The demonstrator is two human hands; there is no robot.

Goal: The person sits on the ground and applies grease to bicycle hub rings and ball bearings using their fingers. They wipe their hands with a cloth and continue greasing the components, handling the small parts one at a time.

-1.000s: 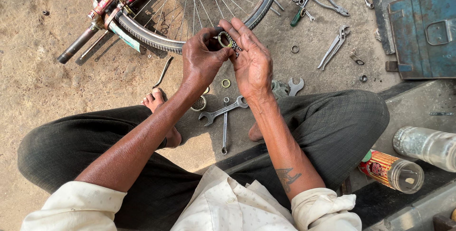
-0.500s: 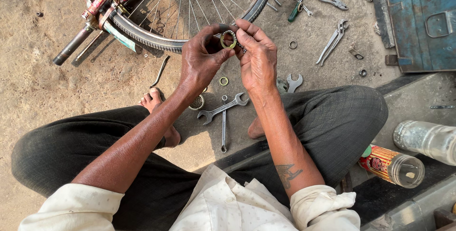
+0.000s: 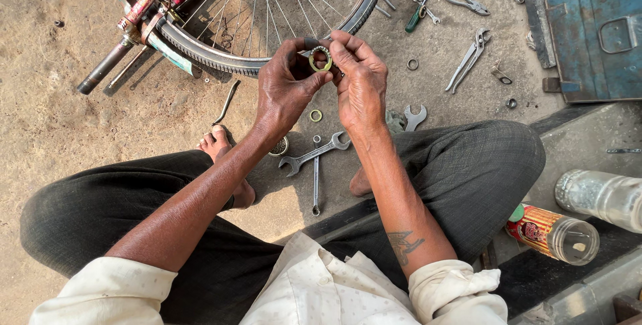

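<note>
Jar [image 3: 555, 233]: lying on its side by your right knee, looking empty.
Ring [image 3: 319, 58]: your left hand [image 3: 286, 87] and right hand [image 3: 361, 81] are pinching it with fingertips.

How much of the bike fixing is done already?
Looks partway. Done: small parts are off, since a loose ring lies on the ground beside spanners. In hand: left hand and right hand pinch a small bearing ring. Left: it probably must go back on the wheel.
</note>
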